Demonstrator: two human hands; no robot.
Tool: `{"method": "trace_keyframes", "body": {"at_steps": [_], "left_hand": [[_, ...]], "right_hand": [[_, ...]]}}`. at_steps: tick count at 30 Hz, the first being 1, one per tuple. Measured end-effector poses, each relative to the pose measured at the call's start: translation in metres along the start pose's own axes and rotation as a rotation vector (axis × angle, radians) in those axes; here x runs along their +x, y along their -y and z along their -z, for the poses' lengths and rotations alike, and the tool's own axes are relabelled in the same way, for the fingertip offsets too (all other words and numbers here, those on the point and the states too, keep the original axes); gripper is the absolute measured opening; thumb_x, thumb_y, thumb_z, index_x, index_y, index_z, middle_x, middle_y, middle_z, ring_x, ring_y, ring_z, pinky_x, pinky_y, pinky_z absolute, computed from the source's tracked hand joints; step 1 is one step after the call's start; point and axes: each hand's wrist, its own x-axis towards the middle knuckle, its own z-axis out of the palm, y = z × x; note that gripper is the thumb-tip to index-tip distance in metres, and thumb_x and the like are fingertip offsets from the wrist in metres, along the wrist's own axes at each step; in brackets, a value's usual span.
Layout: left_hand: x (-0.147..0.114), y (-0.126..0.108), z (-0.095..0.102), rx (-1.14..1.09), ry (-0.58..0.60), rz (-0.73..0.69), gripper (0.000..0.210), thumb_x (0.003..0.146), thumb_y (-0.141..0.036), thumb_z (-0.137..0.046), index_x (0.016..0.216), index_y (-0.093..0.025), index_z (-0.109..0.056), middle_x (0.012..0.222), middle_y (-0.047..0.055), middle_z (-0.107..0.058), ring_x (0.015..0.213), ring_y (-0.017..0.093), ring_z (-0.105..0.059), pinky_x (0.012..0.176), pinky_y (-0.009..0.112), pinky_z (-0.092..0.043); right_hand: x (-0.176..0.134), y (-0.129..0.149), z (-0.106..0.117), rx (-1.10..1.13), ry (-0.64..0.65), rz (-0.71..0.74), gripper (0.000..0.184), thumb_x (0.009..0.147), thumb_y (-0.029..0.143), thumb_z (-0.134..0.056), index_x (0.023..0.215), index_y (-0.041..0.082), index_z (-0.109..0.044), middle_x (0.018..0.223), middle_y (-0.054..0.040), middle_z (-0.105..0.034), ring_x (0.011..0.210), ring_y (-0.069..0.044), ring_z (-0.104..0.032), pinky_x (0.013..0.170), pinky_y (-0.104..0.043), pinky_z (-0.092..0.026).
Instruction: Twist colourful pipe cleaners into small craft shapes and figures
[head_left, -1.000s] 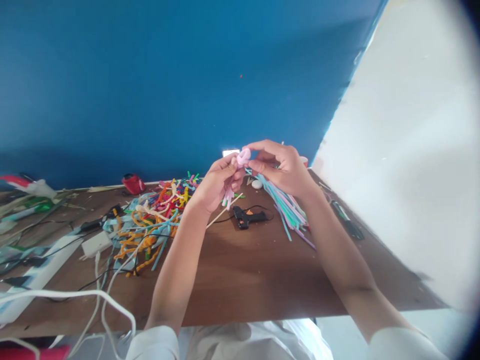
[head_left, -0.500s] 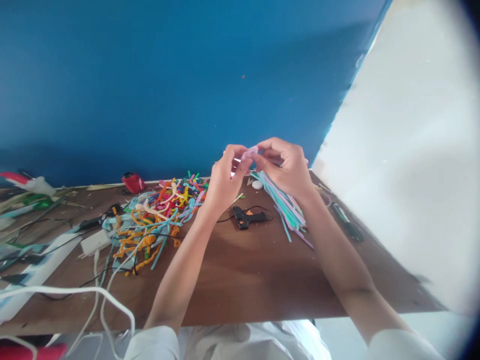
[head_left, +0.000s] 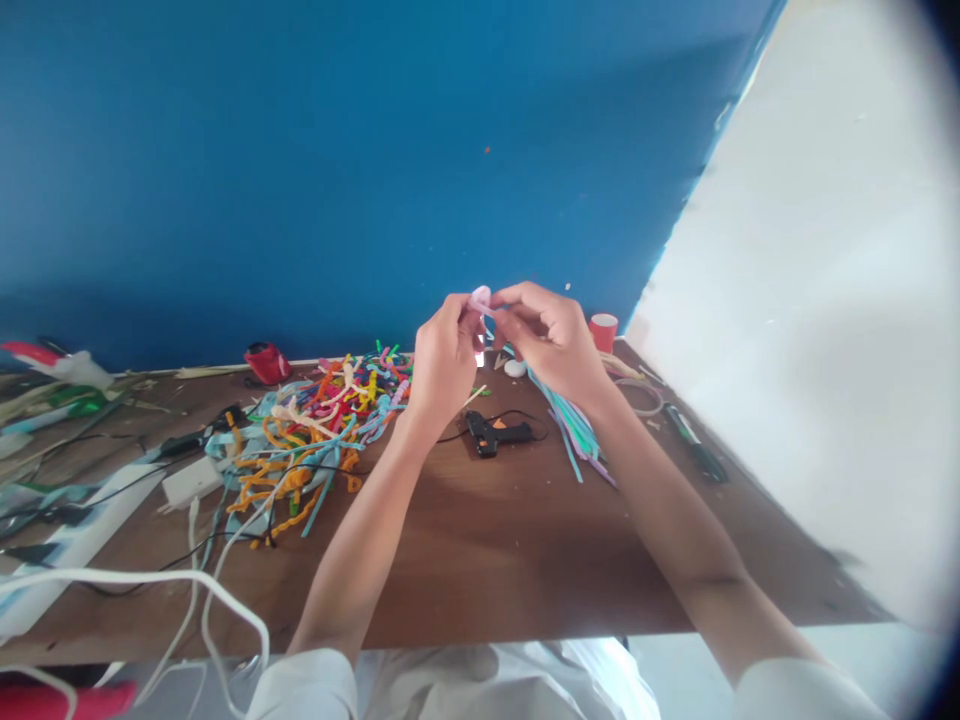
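Left hand [head_left: 448, 352] is pinching pink coil [head_left: 481, 296]; right hand [head_left: 553, 338] is pinching its strand [head_left: 484, 309], fingers curled. Ideally both are keeping tension light.

Craft corner by look: brown table [head_left: 495, 560] with glue gun [head_left: 484, 440], heap of coloured pipe cleaners [head_left: 341, 440], pastel strips [head_left: 576, 430], power strip [head_left: 94, 535]; blue wall [head_left: 337, 180] behind.

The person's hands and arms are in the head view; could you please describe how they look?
The left hand and right hand are ungloved, with no jewellery visible. The forearms are bare below a plain whitish left sleeve and a matching right sleeve.
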Motion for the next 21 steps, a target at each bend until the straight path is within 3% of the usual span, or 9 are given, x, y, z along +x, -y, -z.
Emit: {"method": "trace_keyframes", "body": {"at_steps": [3,12,16,21], "left_hand": [[0.001,-0.004,0.003,-0.134,0.05,0.076,0.023,0.103,-0.033,-0.044,0.09,-0.02,-0.057,0.064,-0.002,-0.056,0.058,0.01,-0.052,0.058,0.024,-0.039],[0.002,-0.004,0.005,-0.27,0.121,0.11,0.031,0.102,-0.039,-0.046,0.08,-0.019,-0.055,0.066,-0.001,-0.051,0.058,0.01,-0.044,0.055,0.025,-0.035],[0.002,-0.007,0.008,-0.548,0.259,0.226,0.034,0.097,-0.048,-0.055,0.08,-0.019,-0.057,0.067,-0.002,-0.049,0.052,0.007,-0.039,0.048,0.024,-0.033],[0.003,-0.006,0.017,-0.803,0.493,0.334,0.033,0.09,-0.049,-0.064,0.085,-0.017,-0.062,0.065,-0.002,-0.044,0.05,0.007,-0.036,0.043,0.022,-0.025]], "right_hand": [[0.0,-0.002,0.001,-0.033,0.011,-0.013,0.03,0.092,0.049,-0.064,0.098,0.019,-0.069,0.071,0.0009,-0.065,0.057,-0.01,-0.054,0.053,-0.024,-0.04],[0.003,-0.004,0.01,-0.086,-0.082,0.063,0.027,0.09,0.049,-0.066,0.093,0.022,-0.067,0.073,-0.0004,-0.07,0.063,-0.014,-0.062,0.06,-0.028,-0.048],[0.003,-0.006,0.014,-0.1,-0.068,0.073,0.034,0.089,0.053,-0.066,0.103,0.021,-0.069,0.076,-0.0016,-0.072,0.066,-0.014,-0.064,0.061,-0.027,-0.049],[0.003,-0.002,0.02,-0.112,0.043,0.086,0.036,0.092,0.05,-0.063,0.113,0.021,-0.07,0.072,0.0008,-0.069,0.06,-0.01,-0.058,0.058,-0.024,-0.045]]}}
